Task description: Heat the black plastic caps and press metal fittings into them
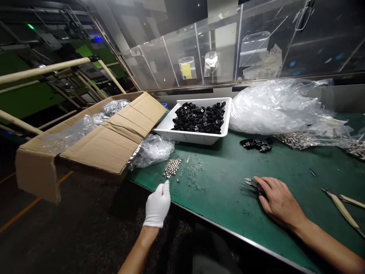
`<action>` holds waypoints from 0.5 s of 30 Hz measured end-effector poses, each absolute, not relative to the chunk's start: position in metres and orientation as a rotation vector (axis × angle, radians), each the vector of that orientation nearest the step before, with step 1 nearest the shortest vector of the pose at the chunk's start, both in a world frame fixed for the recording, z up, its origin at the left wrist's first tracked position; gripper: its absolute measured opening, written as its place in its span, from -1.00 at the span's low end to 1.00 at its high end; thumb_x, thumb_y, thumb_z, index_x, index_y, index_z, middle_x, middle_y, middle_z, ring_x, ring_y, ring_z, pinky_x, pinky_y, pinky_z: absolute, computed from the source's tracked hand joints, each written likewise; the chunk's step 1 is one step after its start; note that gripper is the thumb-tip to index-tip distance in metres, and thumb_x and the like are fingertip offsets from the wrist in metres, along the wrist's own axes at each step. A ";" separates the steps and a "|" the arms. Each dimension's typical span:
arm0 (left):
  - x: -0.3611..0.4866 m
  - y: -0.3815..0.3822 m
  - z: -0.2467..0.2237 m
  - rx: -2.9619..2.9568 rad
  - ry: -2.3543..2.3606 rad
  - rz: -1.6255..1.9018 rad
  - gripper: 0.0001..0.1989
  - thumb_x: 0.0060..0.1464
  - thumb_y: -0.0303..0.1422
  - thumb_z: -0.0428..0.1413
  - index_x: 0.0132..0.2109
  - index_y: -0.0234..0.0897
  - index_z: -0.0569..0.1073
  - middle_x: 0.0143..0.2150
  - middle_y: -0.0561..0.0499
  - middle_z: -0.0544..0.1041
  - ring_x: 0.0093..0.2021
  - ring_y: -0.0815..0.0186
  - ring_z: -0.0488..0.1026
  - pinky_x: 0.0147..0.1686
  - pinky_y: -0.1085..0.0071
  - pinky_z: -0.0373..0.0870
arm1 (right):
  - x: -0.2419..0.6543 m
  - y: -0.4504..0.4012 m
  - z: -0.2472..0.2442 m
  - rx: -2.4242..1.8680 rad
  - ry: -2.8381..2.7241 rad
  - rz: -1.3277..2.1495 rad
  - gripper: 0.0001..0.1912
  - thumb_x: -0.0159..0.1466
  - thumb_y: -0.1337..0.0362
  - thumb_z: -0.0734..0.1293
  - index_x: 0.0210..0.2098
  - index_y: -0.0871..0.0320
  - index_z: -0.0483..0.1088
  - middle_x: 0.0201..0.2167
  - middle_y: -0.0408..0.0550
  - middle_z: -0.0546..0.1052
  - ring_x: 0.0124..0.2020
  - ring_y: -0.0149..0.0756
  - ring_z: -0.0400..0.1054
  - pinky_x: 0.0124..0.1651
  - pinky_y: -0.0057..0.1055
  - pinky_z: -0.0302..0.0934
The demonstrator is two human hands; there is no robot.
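My left hand [158, 203], in a white glove, is at the table's front edge, just below a cluster of small metal parts [172, 167]. Its fingers are pressed together; whatever they may hold is too small to make out. One loose metal piece [178, 180] lies right of the fingertips. My bare right hand [278, 198] is closed around small cutters [253, 183], whose jaws point left above the green table [216, 205]. Behind stands a white tray [199, 137] filled with black plastic parts [199, 118]. A small heap of black parts [256, 144] lies to its right.
An open cardboard box [114, 140] with plastic bags stands at the left. Clear bags [273, 108] and metal parts [298, 140] lie at the back right. Long-handled pliers [339, 205] rest at the far right. A clear partition [182, 49] rises behind the table.
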State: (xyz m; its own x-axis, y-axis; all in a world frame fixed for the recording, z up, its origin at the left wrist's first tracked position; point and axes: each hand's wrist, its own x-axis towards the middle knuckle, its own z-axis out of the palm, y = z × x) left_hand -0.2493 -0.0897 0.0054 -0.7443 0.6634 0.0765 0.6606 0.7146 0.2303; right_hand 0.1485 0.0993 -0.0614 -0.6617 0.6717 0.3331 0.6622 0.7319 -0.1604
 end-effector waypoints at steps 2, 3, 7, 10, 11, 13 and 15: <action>-0.240 -0.092 0.000 1.227 2.845 0.349 -0.65 0.36 -0.12 -0.06 -0.26 -0.21 0.47 -0.38 -0.06 0.59 -0.38 0.21 0.53 -0.40 0.40 0.10 | 0.150 0.100 -0.065 -1.003 -2.538 0.040 -0.48 0.32 0.29 0.24 0.25 0.22 0.33 0.10 0.15 0.46 0.12 0.01 0.32 0.22 -0.02 0.20; -0.237 -0.092 -0.003 1.262 2.827 0.343 -0.68 0.34 -0.13 -0.01 -0.25 -0.21 0.48 -0.36 -0.05 0.60 -0.37 0.21 0.54 -0.40 0.40 0.11 | 0.150 0.100 -0.066 -0.992 -2.527 0.041 -0.49 0.32 0.29 0.25 0.25 0.21 0.32 0.10 0.15 0.46 0.11 0.01 0.33 0.21 -0.02 0.20; -0.237 -0.086 -0.009 1.313 2.803 0.420 -0.76 0.32 -0.19 0.03 -0.09 -0.21 0.51 -0.13 -0.10 0.64 -0.26 0.23 0.58 -0.31 0.41 0.22 | 0.151 0.101 -0.067 -0.974 -2.510 0.051 -0.49 0.31 0.30 0.26 0.25 0.20 0.31 0.08 0.12 0.47 0.10 0.01 0.33 0.19 -0.02 0.21; -0.241 -0.077 -0.007 1.297 2.776 0.522 -0.78 0.33 -0.21 0.01 -0.13 -0.19 0.50 -0.18 -0.07 0.64 -0.24 0.23 0.57 -0.24 0.42 0.26 | 0.150 0.101 -0.065 -0.978 -2.503 0.063 -0.50 0.31 0.31 0.26 0.25 0.20 0.31 0.08 0.12 0.46 0.10 0.01 0.32 0.20 -0.03 0.20; -0.242 -0.074 -0.005 1.283 2.761 0.558 -0.77 0.33 -0.21 0.00 -0.17 -0.19 0.50 -0.23 -0.06 0.63 -0.25 0.23 0.55 -0.23 0.41 0.27 | 0.150 0.101 -0.065 -0.981 -2.500 0.064 -0.50 0.32 0.31 0.26 0.24 0.20 0.31 0.08 0.12 0.46 0.10 0.01 0.32 0.20 -0.03 0.20; -0.242 -0.070 0.000 1.232 2.726 0.635 -0.72 0.33 -0.20 -0.04 -0.28 -0.19 0.47 -0.30 -0.05 0.60 -0.27 0.23 0.52 -0.23 0.39 0.27 | 0.150 0.101 -0.063 -0.985 -2.502 0.064 -0.50 0.32 0.31 0.27 0.24 0.21 0.32 0.08 0.12 0.46 0.09 0.01 0.33 0.20 -0.04 0.20; -0.240 -0.069 0.004 1.151 2.690 0.716 -0.65 0.34 -0.21 -0.09 -0.36 -0.20 0.43 -0.33 -0.06 0.57 -0.28 0.23 0.48 -0.22 0.38 0.28 | 0.151 0.101 -0.061 -0.993 -2.513 0.066 -0.50 0.32 0.30 0.27 0.24 0.21 0.32 0.07 0.11 0.46 0.09 0.02 0.33 0.20 -0.04 0.19</action>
State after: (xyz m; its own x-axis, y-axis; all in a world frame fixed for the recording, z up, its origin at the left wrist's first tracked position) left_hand -0.2399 -0.0688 0.0043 -0.7006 0.7105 0.0655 0.6491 0.5965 0.4721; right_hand 0.1506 0.1005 -0.0607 -0.6484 0.6610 0.3777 0.6402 0.7419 -0.1994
